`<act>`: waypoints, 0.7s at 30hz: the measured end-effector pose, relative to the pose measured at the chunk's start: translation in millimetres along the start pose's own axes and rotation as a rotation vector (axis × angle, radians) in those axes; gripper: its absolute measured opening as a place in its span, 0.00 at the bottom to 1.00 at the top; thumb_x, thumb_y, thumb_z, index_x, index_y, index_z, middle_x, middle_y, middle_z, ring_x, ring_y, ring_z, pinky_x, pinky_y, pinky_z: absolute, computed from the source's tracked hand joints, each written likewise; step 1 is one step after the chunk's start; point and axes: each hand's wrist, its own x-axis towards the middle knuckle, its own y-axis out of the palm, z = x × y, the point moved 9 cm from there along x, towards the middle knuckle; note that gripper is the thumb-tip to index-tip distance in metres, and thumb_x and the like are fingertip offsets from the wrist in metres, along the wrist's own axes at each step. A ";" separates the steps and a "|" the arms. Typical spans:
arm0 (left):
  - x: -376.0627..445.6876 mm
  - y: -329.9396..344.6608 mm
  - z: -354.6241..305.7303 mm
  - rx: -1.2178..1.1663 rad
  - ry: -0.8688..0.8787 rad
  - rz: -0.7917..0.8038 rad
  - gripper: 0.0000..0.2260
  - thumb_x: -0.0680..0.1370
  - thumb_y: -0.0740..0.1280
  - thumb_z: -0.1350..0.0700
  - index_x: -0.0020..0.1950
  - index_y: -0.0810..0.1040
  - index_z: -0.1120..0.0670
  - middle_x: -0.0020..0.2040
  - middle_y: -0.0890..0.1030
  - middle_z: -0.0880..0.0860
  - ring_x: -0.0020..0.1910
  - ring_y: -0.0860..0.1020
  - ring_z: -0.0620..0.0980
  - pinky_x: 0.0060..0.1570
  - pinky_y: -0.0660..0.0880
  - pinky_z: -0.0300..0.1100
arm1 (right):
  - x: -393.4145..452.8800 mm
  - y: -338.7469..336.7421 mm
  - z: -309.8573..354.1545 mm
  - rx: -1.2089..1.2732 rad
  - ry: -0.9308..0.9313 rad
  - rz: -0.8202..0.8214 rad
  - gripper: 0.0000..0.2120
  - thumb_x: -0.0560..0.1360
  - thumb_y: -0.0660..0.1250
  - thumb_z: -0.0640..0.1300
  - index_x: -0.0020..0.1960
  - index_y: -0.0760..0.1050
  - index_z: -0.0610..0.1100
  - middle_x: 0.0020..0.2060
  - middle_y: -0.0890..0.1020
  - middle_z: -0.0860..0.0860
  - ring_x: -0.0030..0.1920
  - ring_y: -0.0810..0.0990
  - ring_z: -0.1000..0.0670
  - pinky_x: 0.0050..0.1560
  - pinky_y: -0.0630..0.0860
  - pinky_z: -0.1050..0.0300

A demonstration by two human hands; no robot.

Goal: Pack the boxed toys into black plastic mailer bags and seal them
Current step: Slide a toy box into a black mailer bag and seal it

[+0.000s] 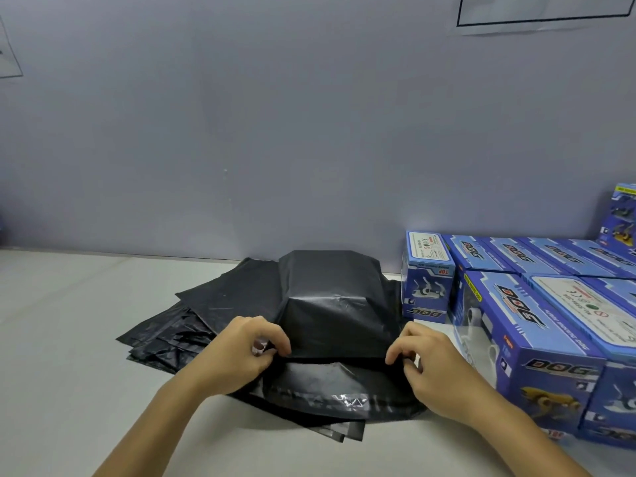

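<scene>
a: where's the filled mailer bag (330, 297)?
b: mid-table (69, 339), on the pile of flat bags (192, 321), which spreads out to its left.
a: the hands?
b: left hand (241, 349) and right hand (433, 366) at its near corners.
a: and the toy boxes (537, 325)?
b: stacked just right of it, along the wall (241, 132) behind.

The black mailer bag (330, 304) hides its contents; the blue toy boxes (550, 339) run off the right edge.

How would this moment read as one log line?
stage: closing filled bag | left hand: pinches flap | right hand: pinches flap | adhesive strip: unsealed | toy boxes: waiting right
</scene>
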 end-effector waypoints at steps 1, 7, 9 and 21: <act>-1.1 -1.4 1.4 -0.030 -0.012 0.016 0.20 0.76 0.65 0.69 0.45 0.85 0.44 0.45 0.83 0.38 0.50 0.79 0.36 0.52 0.75 0.31 | -0.4 -1.0 0.2 0.012 0.002 -0.001 0.17 0.77 0.65 0.35 0.45 0.80 0.58 0.45 0.75 0.60 0.48 0.75 0.58 0.46 0.74 0.67; -5.6 5.4 15.1 -0.180 -0.073 0.171 0.33 0.70 0.54 0.80 0.47 0.87 0.46 0.56 0.83 0.37 0.64 0.73 0.32 0.59 0.72 0.27 | 0.2 4.2 -4.5 -0.023 0.087 0.153 0.23 0.74 0.59 0.30 0.51 0.80 0.57 0.48 0.74 0.62 0.52 0.74 0.58 0.49 0.75 0.64; -7.0 12.8 16.7 -0.123 -0.063 0.238 0.30 0.73 0.61 0.77 0.50 0.86 0.43 0.61 0.79 0.34 0.67 0.68 0.28 0.61 0.69 0.25 | -1.8 6.1 -5.3 -0.080 0.087 0.231 0.28 0.72 0.60 0.26 0.55 0.81 0.57 0.50 0.73 0.63 0.53 0.74 0.57 0.48 0.74 0.65; -2.0 -27.8 9.3 -0.456 -0.027 -0.154 0.11 0.74 0.73 0.62 0.47 0.87 0.46 0.47 0.86 0.51 0.49 0.84 0.47 0.52 0.78 0.36 | 0.8 -12.3 6.3 0.172 -0.027 0.142 0.13 0.73 0.76 0.40 0.40 0.86 0.60 0.50 0.75 0.63 0.52 0.76 0.60 0.47 0.74 0.67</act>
